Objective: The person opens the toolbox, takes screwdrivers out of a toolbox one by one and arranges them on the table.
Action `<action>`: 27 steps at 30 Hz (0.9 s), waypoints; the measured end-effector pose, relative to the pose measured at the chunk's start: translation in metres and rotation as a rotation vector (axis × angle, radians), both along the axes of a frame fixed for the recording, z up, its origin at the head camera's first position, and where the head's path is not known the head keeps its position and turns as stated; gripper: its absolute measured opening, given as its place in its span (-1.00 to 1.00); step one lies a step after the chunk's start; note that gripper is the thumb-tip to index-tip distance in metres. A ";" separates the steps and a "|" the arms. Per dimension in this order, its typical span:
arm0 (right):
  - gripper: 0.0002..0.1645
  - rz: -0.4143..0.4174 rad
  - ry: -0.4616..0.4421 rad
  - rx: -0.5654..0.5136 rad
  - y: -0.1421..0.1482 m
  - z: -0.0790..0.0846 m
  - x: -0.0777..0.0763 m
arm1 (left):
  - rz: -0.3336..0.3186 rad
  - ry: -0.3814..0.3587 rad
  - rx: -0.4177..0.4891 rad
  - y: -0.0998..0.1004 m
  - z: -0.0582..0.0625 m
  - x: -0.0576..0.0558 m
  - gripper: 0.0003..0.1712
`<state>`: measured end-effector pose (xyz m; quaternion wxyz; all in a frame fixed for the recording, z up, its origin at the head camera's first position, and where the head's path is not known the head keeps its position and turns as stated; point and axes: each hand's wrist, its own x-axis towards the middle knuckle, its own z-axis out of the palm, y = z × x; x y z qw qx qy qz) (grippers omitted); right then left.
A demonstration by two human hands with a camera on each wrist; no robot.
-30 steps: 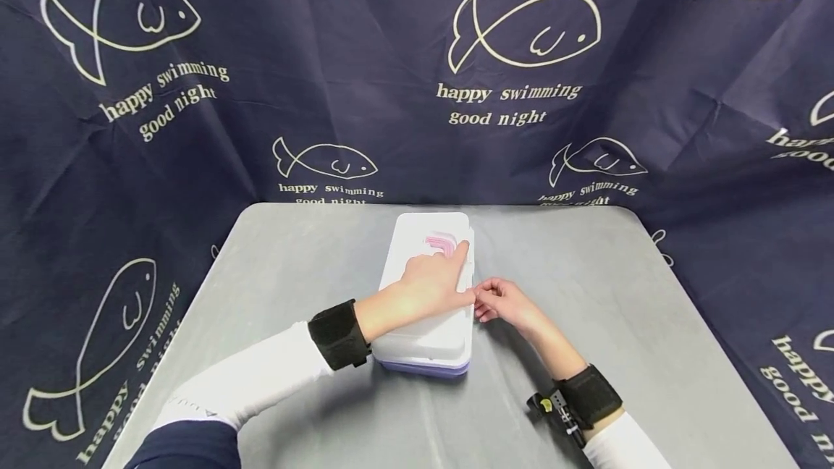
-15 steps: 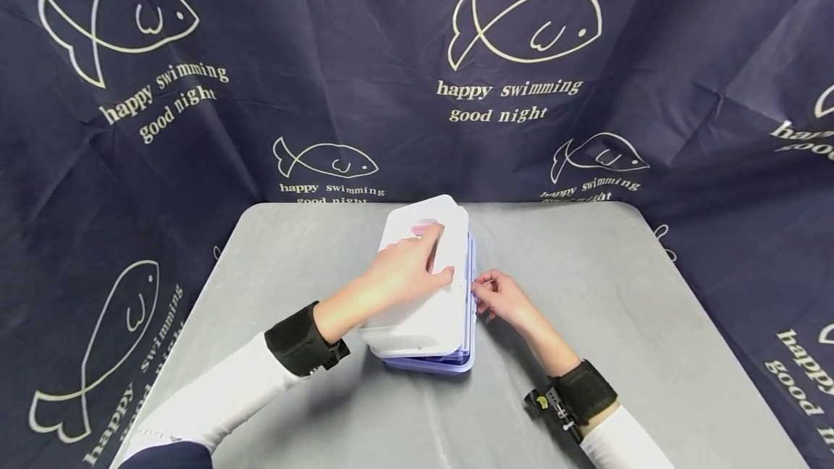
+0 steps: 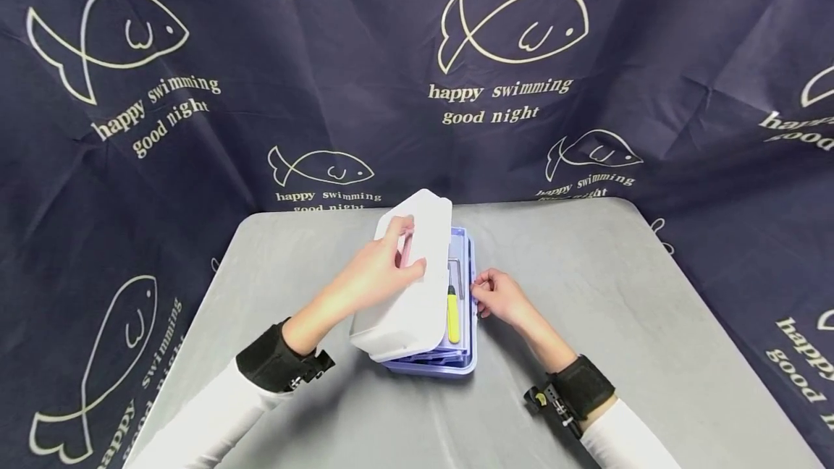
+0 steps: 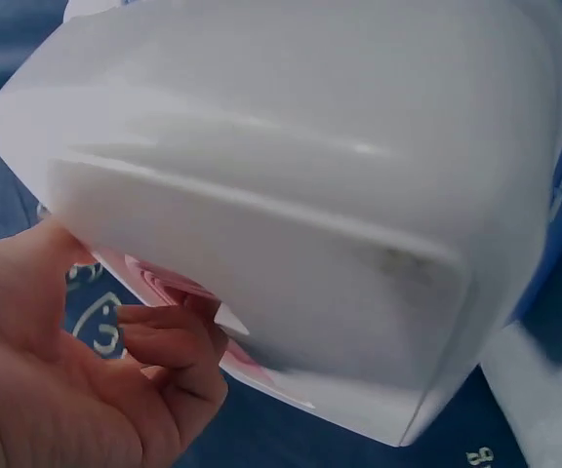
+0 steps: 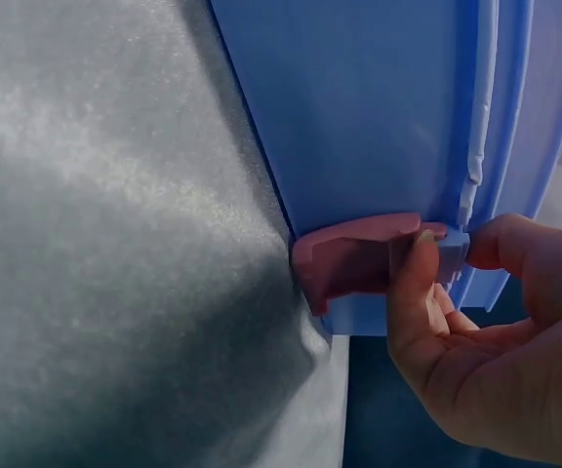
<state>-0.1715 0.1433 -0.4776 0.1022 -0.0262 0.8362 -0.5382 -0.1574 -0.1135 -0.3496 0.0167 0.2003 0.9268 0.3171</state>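
A toolbox with a blue base (image 3: 426, 368) and a white lid (image 3: 417, 320) stands mid-table, the lid raised and tilted left. My left hand (image 3: 371, 275) grips the lid by its pink handle (image 4: 154, 278), fingers curled through it. A blue inner tray (image 3: 459, 241) shows at the right, bearing a yellow-handled screwdriver (image 3: 452, 317) and an L-shaped hex key (image 3: 460, 277). At the base's right side is my right hand (image 3: 508, 301). In the right wrist view its thumb and index finger pinch the pink latch (image 5: 354, 249) by a blue tab. The lid hides the tray's left part.
The grey table (image 3: 586, 273) extends on both sides of the toolbox. Behind it hangs a dark blue curtain (image 3: 404, 93) with fish prints. Black straps (image 3: 276, 357) with small cameras sit on both wrists.
The left hand has lifted the lid's right side and tilted it left, uncovering the tray, screwdriver and hex key. The right hand has stayed at the base's right side.
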 end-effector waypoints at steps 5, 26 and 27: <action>-0.83 -0.001 0.018 0.030 -0.001 0.003 -0.002 | 0.040 -0.063 0.088 -0.007 0.001 -0.003 -0.47; -0.84 -0.003 0.030 0.075 0.026 0.005 -0.010 | 0.129 -0.176 0.408 -0.009 -0.013 -0.005 -0.51; -0.84 -0.003 0.031 0.078 0.027 0.005 -0.010 | 0.128 -0.175 0.430 -0.012 -0.014 -0.005 -0.52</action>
